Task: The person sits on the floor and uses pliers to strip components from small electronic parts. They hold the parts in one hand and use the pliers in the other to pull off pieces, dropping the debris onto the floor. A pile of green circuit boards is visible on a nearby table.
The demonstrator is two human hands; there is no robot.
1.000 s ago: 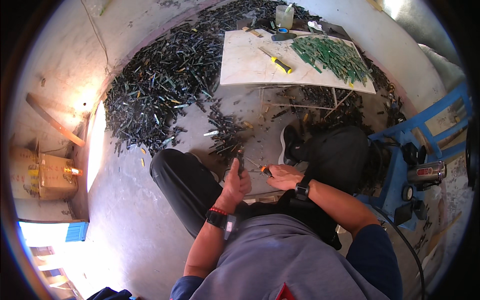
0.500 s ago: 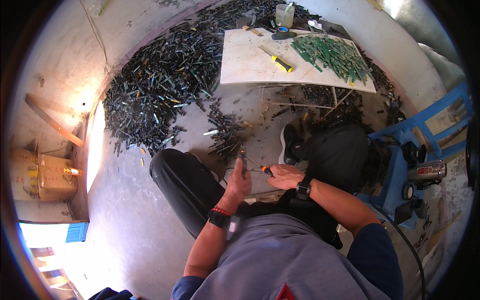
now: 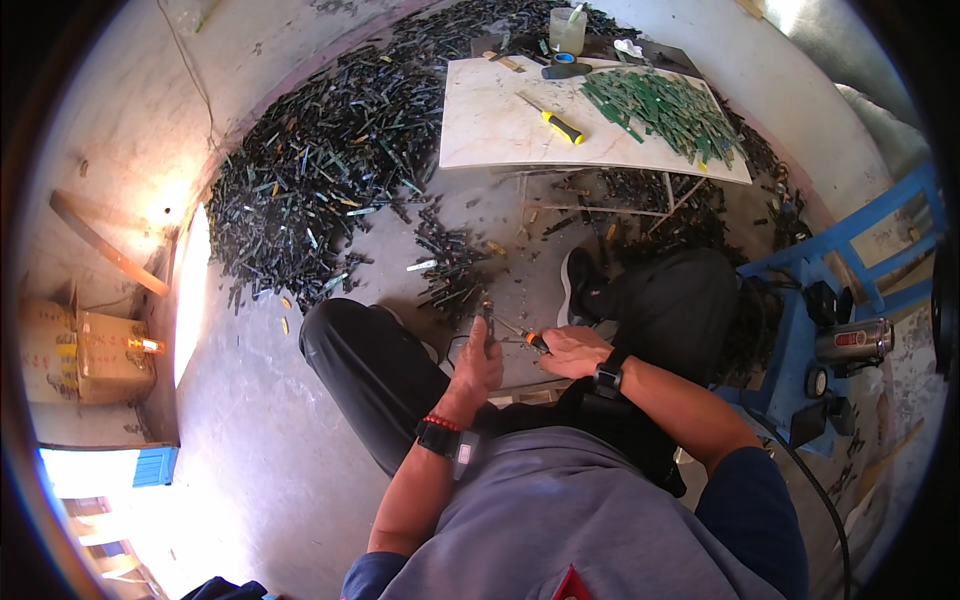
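Between my knees, my left hand (image 3: 474, 372) is closed around a small dark strip-shaped piece (image 3: 488, 322), its thumb pointing up along it. The piece stands roughly upright, and its lower part is hidden by the fingers. My right hand (image 3: 574, 352) grips a screwdriver (image 3: 537, 342) with an orange and black handle. Its thin shaft points left and away, toward the top of the dark piece. Whether the tip touches the piece is too small to tell.
A large heap of dark strip pieces (image 3: 310, 190) covers the floor at the far left, with a smaller pile (image 3: 450, 262) nearer. Ahead, a low white table (image 3: 490, 130) bears a yellow-black screwdriver (image 3: 562, 126) and green strips (image 3: 665, 110). A blue chair (image 3: 850, 235) stands at right.
My right hand and the screwdriver have shifted very slightly to the right. My left hand and the dark piece look nearly the same.
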